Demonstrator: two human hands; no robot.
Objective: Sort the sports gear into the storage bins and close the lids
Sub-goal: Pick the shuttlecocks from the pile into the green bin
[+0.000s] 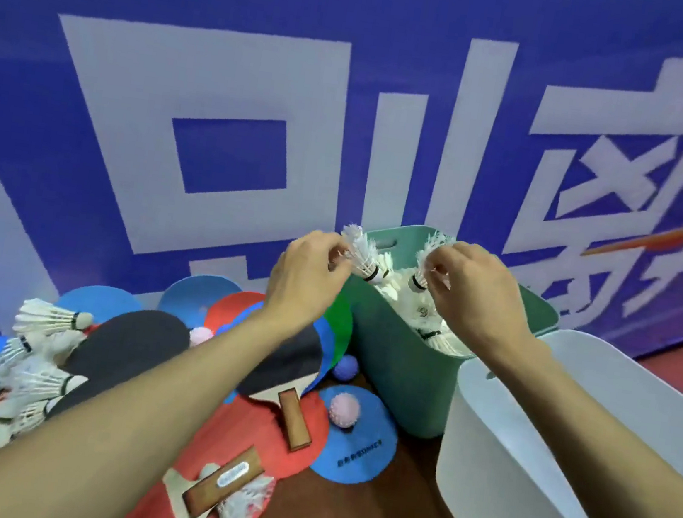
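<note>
The left hand (306, 280) is pinching one feather shuttlecock (364, 255) by its skirt, and the right hand (474, 293) is pinching a second shuttlecock (423, 269) the same way. Both cork ends are pointing down and inward over the open green bin (395, 366). Gripping the feathers is probably leaving the heavy corks free to drop nose first. Both hands are hovering just above the rim, so letting go should send each one onto the heap of binned shuttlecocks (432, 318); the green bin appears to be serving as the shuttlecock bin. The white bin (522, 456) is standing just beside it, its inside hidden from this angle, likely waiting for another kind of gear. A pile of loose shuttlecocks (34, 370) is lying at the far left on the floor, with a black table tennis paddle (133, 344), a red paddle (263, 444), a pink spiky ball (344, 410) and flat coloured discs (357, 456) between, so sorting looks far from done. No lid is showing.
</note>
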